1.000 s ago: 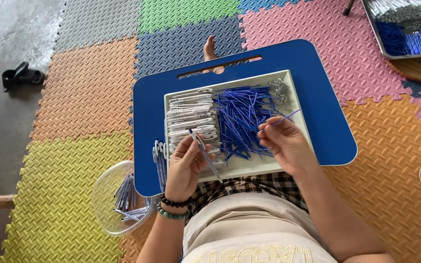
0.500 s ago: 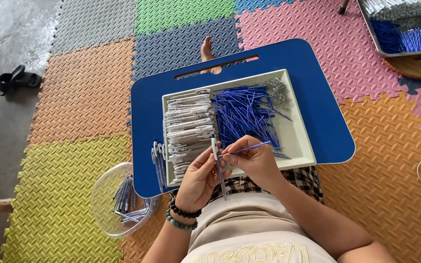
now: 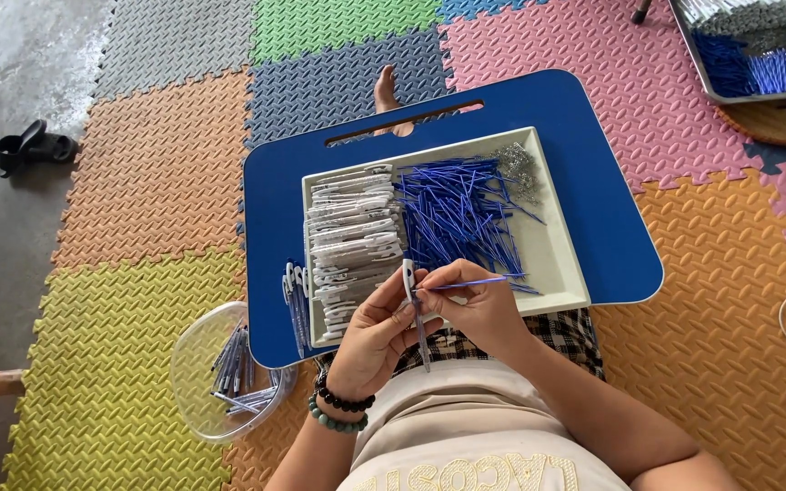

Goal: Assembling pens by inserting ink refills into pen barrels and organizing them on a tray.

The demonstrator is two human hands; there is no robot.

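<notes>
Fingers [image 3: 408, 314] of the left hand [image 3: 377, 341] are pinched around a clear pen barrel [image 3: 416, 314], held near upright with its white clip end up. Fingers of the right hand [image 3: 477, 305] grip a thin blue refill [image 3: 466, 285] by one end; its free length points away to the right, and its near tip sits just at the top of the barrel. Both hands hover over the near edge of the white tray [image 3: 561, 273], which rests on the blue lap worktop [image 3: 611, 218].

Just beyond the fingers: a loose heap of blue refills [image 3: 457, 214]. To their left: stacked barrels with white clips [image 3: 352, 232]. At the far right corner of the tray: small metal springs [image 3: 520, 168], too fine to resolve.

Risks, as judged:
- Refill is long and slender; gripped far from the tip, it may flex and miss the opening.
- Barrel is pinched lightly; a sideways push could twist it loose onto the lap.
- A wrist brushing the heap could scatter refills over the tray rim.
- The clear bowl [image 3: 195, 364] with finished pens [image 3: 238, 368] sits low to the left, near the worktop edge; an elbow could tip it.
</notes>
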